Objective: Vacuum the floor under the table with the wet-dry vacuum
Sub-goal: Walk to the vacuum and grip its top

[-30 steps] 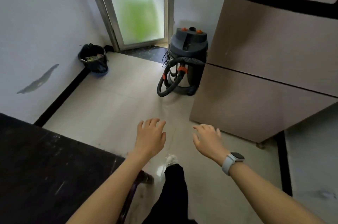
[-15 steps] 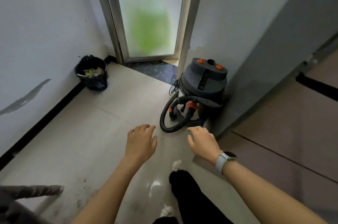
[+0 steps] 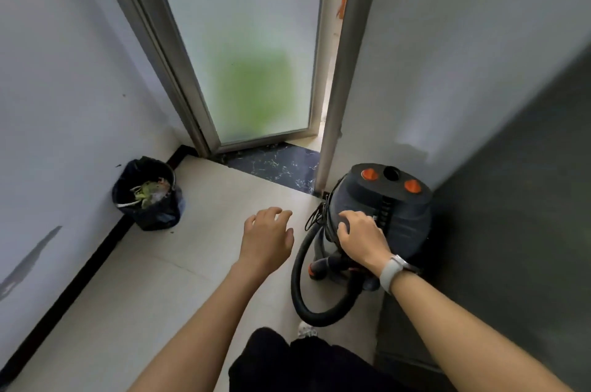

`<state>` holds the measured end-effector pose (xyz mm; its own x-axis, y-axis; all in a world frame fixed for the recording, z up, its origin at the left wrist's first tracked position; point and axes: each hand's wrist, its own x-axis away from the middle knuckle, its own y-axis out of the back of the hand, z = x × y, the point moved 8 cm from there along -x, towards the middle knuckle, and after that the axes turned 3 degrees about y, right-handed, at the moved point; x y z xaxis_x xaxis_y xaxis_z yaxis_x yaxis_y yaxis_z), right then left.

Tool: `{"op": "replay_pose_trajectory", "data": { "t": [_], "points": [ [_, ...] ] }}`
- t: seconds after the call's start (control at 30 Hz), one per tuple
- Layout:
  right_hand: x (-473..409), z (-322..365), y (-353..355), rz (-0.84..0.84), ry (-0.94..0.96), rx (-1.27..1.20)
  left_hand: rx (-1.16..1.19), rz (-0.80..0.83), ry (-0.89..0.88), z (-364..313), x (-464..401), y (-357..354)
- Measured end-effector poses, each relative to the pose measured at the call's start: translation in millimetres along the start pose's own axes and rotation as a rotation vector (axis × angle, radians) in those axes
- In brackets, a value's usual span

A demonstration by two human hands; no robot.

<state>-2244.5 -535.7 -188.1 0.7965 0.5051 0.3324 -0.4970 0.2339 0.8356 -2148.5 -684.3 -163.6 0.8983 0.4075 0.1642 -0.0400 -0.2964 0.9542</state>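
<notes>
Grey vacuum (image 3: 396, 215) stands far right by the door (image 3: 243, 39). Right hand (image 3: 359, 236) rests on it, fingers loose. Left hand (image 3: 267, 239) hovers open, gripping nothing.

Both arms reach forward. The left hand (image 3: 268, 239) hangs in the air, fingers loose and spread; the right hand (image 3: 359, 236), a watch (image 3: 392, 271) on its wrist, has its fingers bent downward.

Dark grey vacuum (image 3: 380, 209) with orange knobs (image 3: 369, 174), black hose (image 3: 300, 279)
</notes>
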Motion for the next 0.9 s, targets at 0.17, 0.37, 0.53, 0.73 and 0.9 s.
{"op": "replay_pose_trajectory", "data": {
  "t": [0.17,0.37,0.53,0.73,0.9],
  "points": [
    [-60.5,-43.4,16.6,-0.058,-0.205,-0.098,-0.029,0.140,-0.160,-24.9,-103.1,-13.0],
    [-98.5,-124.7,16.0,-0.185,-0.612,-0.261,-0.075,0.338,-0.478,-85.1,-213.9,-51.5],
    [-107.4,-169.8,-22.0,-0.214,-0.971,-0.340,-0.149,0.505,-0.759,-121.0,-274.4,-97.1],
    [-134.3,-199.1,-77.2,-0.249,-1.053,-0.441,-0.170,0.568,-0.911,-146.6,-312.2,-162.1],
    [-136.8,-205.0,-101.4,-0.394,-1.080,-0.353,-0.251,0.568,-1.017,-145.7,-305.2,-211.1]
  ]
}}
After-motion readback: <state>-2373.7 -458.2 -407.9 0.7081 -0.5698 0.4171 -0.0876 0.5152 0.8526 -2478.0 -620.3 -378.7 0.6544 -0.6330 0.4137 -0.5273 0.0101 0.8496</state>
